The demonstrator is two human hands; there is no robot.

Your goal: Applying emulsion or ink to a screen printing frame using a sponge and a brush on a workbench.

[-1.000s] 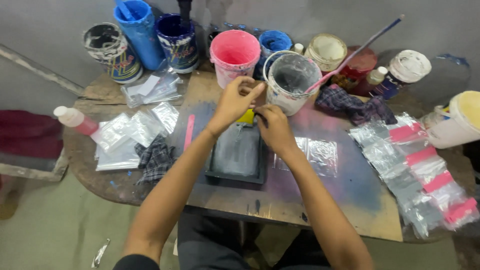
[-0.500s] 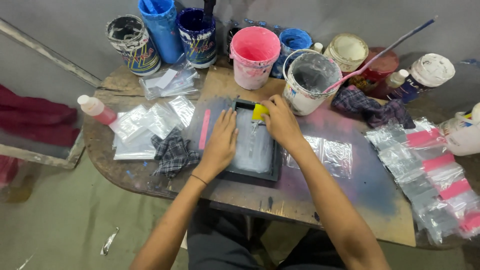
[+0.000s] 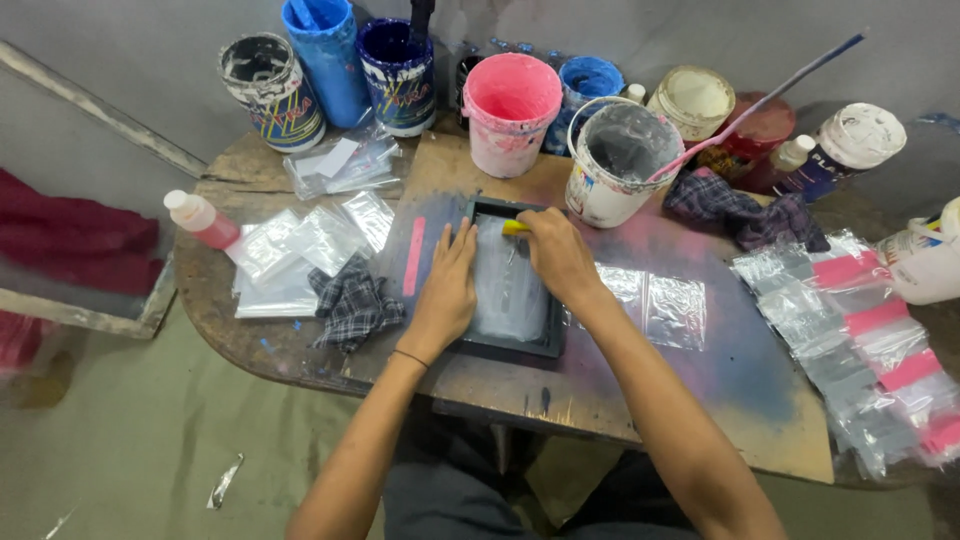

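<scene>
One small dark-framed printing screen (image 3: 505, 290), its mesh grey-white, smeared.

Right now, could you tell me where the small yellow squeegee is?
In the head view, the yellow squeegee sits in the right hand at the far end of the dark-framed screen, just before the white bucket.

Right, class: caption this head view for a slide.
Left hand steadies small dark-framed printing screen; right hand holds yellow-handled squeegee.
</scene>
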